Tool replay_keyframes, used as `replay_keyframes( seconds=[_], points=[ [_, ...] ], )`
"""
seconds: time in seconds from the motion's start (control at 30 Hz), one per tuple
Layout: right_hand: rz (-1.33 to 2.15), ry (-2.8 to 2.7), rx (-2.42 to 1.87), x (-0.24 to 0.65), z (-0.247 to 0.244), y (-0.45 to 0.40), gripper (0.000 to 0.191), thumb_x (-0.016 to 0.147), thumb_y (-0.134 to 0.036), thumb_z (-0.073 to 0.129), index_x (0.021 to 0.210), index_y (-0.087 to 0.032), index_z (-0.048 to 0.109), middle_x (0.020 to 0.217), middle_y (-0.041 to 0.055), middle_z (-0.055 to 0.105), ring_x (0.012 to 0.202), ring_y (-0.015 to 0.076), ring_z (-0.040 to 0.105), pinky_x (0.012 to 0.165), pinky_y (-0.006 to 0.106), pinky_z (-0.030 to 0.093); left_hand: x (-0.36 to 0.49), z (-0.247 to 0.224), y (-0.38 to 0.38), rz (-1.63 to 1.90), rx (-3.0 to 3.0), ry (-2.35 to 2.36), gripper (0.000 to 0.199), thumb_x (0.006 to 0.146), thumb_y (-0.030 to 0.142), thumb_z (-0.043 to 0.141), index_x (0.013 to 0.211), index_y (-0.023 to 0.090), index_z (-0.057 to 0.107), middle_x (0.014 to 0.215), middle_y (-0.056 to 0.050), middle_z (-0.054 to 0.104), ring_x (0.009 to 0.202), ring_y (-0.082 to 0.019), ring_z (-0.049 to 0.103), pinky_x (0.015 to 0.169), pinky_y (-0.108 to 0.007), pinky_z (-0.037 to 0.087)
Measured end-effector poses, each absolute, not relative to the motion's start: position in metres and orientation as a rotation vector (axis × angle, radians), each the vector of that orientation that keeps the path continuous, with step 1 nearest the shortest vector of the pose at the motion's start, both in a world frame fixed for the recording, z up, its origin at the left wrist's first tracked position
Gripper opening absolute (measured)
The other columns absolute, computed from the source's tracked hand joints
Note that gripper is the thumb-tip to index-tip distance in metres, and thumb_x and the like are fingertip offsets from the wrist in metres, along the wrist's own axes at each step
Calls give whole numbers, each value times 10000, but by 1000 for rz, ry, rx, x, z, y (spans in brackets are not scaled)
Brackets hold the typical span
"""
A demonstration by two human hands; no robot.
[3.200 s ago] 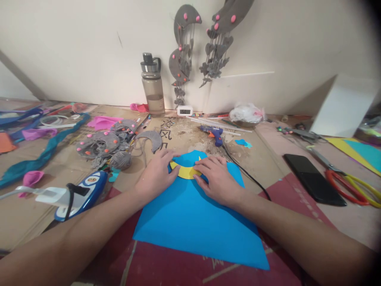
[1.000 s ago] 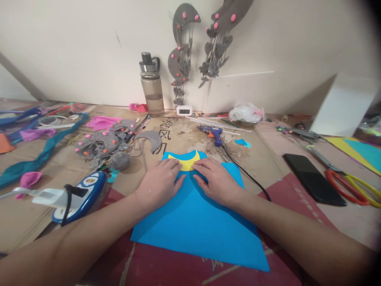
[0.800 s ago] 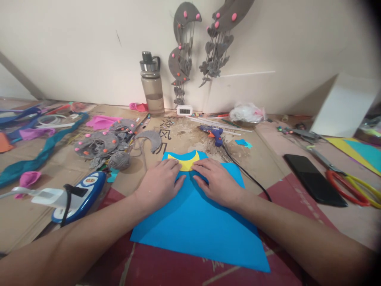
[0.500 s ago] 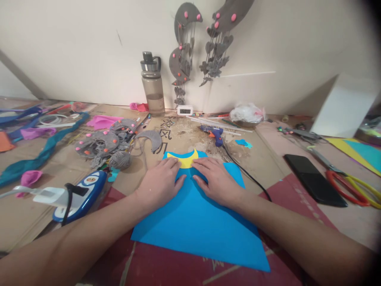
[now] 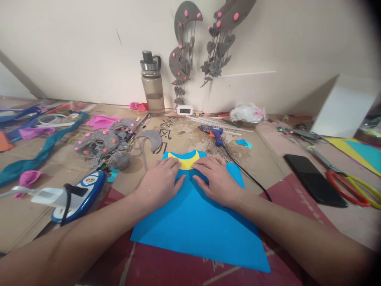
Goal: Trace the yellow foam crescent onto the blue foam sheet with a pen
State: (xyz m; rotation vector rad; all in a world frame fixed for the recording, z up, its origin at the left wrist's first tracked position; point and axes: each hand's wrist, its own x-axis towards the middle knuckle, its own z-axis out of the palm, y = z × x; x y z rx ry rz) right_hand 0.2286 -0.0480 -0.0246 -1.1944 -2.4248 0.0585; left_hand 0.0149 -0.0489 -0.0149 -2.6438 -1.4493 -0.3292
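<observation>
A yellow crescent moon cutout (image 5: 185, 162) lies on a blue sheet (image 5: 196, 230), its two tips pointing away from me. My left hand (image 5: 162, 180) rests flat over the sheet, fingertips touching the crescent's left side. On the other side, my right hand (image 5: 217, 180) also lies with fingers stretched out, its fingertips at the crescent's right edge. Both palms are down and neither hand grips anything. The lower edge of the crescent shows between the hands. Behind the sheet sits a grey crescent (image 5: 149, 140) on the cardboard.
A blue glue gun (image 5: 212, 133) with a black cord lies beyond the sheet. To the right are a black phone (image 5: 315, 180) and scissors (image 5: 347, 184). Left stand a power strip (image 5: 81, 196) and grey yarn pieces (image 5: 98, 145). A bottle (image 5: 153, 89) stands by the wall.
The yellow crescent sits very slightly nearer to me and its tips show a little more evenly. Both hands stay almost in place.
</observation>
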Motion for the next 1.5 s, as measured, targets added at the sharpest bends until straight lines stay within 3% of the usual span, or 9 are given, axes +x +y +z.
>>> replay_keyframes(
  seconds=[0.17,0.7,0.97,1.5],
  points=[
    [53,-2414,-1319,226,-26,-47,369,973,-353,536,1280,-169,626,1379,127,617,1286,299,522,1063,505,347,15,-14,-49,-313,-2647,-1473,319,984,351,526,1159,117,654,1217,-156,672,1139,-315,624,940,-455,516],
    [39,-2428,-1375,224,-23,-50,366,982,-378,515,1281,-196,621,1380,108,622,1284,305,507,1053,521,299,13,-14,-48,-323,-2647,-1468,336,975,351,553,1193,117,656,1260,-150,666,1166,-317,615,962,-457,513],
    [45,-2484,-1482,223,-23,-48,532,963,-464,503,1390,-150,541,1549,144,454,1391,407,362,1072,607,300,14,-13,-48,-331,-2656,-1473,317,975,354,554,1158,126,676,1236,-151,677,1158,-314,623,948,-459,517],
    [5,-2516,-1507,222,-21,-48,615,959,-506,467,1462,-153,478,1543,140,464,1342,393,418,1069,576,317,13,-10,-49,-325,-2666,-1475,306,974,354,556,1153,136,673,1208,-140,690,1140,-308,633,945,-454,516]
  ],
)
